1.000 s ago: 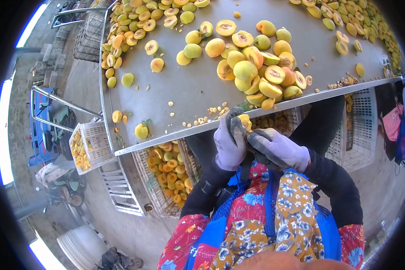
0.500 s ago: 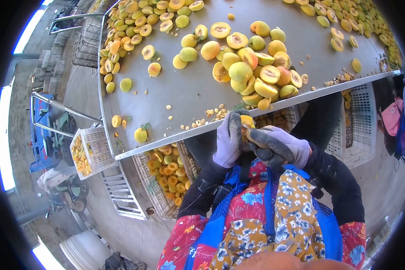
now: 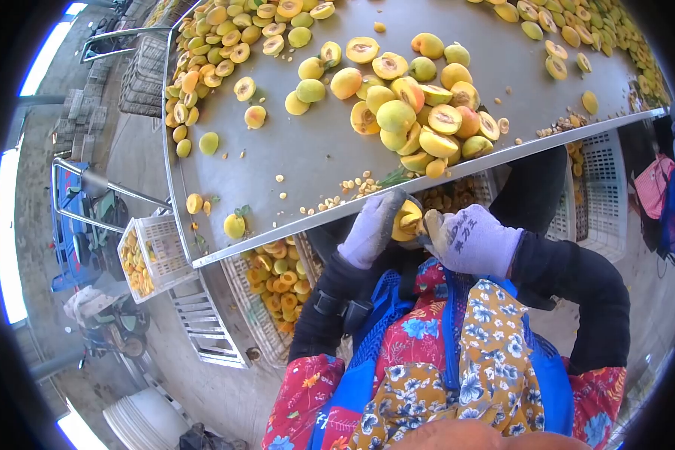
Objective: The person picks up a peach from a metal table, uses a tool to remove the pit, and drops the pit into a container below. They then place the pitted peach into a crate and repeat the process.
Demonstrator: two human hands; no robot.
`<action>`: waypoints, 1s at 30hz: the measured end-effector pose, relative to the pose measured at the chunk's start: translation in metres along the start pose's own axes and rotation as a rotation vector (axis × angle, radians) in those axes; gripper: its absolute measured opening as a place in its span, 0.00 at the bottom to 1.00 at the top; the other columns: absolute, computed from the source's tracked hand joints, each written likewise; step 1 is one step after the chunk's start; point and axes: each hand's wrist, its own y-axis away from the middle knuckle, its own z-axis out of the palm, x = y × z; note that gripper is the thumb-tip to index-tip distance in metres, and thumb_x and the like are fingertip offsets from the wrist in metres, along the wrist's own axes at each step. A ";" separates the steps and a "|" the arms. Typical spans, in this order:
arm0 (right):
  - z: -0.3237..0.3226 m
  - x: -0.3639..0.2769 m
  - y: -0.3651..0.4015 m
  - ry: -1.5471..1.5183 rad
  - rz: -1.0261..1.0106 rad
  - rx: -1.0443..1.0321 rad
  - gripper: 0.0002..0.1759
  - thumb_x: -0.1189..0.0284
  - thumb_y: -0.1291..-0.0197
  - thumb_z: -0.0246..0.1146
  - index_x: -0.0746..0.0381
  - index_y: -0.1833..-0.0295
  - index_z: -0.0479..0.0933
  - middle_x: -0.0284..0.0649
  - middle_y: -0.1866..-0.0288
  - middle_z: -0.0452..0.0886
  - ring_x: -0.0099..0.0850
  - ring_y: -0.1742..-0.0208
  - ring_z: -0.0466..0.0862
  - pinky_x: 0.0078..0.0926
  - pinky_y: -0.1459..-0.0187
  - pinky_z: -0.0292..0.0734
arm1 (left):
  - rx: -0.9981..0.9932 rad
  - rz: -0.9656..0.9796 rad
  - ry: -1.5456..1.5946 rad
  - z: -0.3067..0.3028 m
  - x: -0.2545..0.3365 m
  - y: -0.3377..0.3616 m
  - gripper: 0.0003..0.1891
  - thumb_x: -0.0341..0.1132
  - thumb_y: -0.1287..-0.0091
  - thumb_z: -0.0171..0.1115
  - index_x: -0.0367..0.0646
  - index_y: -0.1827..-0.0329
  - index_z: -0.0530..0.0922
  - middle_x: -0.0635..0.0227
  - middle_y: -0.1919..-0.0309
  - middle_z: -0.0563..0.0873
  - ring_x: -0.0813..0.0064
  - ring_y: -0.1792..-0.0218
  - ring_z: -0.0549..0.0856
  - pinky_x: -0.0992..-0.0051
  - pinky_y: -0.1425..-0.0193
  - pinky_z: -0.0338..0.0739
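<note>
My left hand (image 3: 371,229), in a pale lilac glove with dark grey palm, is closed round a yellow apricot (image 3: 407,220) just below the table's near edge. The apricot looks cut, its flesh showing. My right hand (image 3: 474,240), gloved alike, is closed close against the fruit's right side; what its curled fingers hold is hidden. Beyond both hands a pile of whole and halved apricots (image 3: 420,112) lies on the metal table (image 3: 277,154). Several loose pits (image 3: 360,184) lie along the near edge.
Under the table's edge stands a crate of apricot halves (image 3: 281,289), with a white crate (image 3: 604,187) to the right. Another filled crate (image 3: 146,255) rests at the table's left corner. More apricots (image 3: 225,34) cover the far left.
My right hand has turned so that its back faces up, and its elbow has swung outward. My left hand has shifted slightly left, still holding the apricot, which now shows more.
</note>
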 end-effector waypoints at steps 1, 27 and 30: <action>-0.001 -0.002 0.003 -0.017 0.027 0.037 0.21 0.61 0.29 0.56 0.73 0.50 0.72 0.47 0.74 0.83 0.43 0.72 0.87 0.38 0.72 0.79 | -0.004 -0.003 0.001 -0.002 0.002 0.002 0.24 0.46 0.18 0.42 0.34 0.51 0.81 0.64 0.60 0.86 0.75 0.57 0.84 0.74 0.47 0.78; 0.007 0.008 0.005 -0.327 0.167 0.499 0.16 0.63 0.30 0.60 0.64 0.49 0.71 0.47 0.69 0.84 0.46 0.72 0.85 0.41 0.72 0.77 | 0.352 0.019 0.324 -0.055 0.035 -0.032 0.20 0.35 0.32 0.63 0.38 0.39 0.74 0.59 0.56 0.84 0.64 0.65 0.88 0.76 0.67 0.85; -0.002 -0.004 -0.016 -0.156 0.092 0.521 0.18 0.61 0.31 0.62 0.67 0.51 0.72 0.45 0.72 0.83 0.41 0.78 0.84 0.38 0.76 0.75 | 0.366 0.525 -0.210 -0.028 0.012 -0.001 0.20 0.44 0.25 0.59 0.37 0.39 0.76 0.62 0.51 0.85 0.71 0.51 0.85 0.70 0.48 0.83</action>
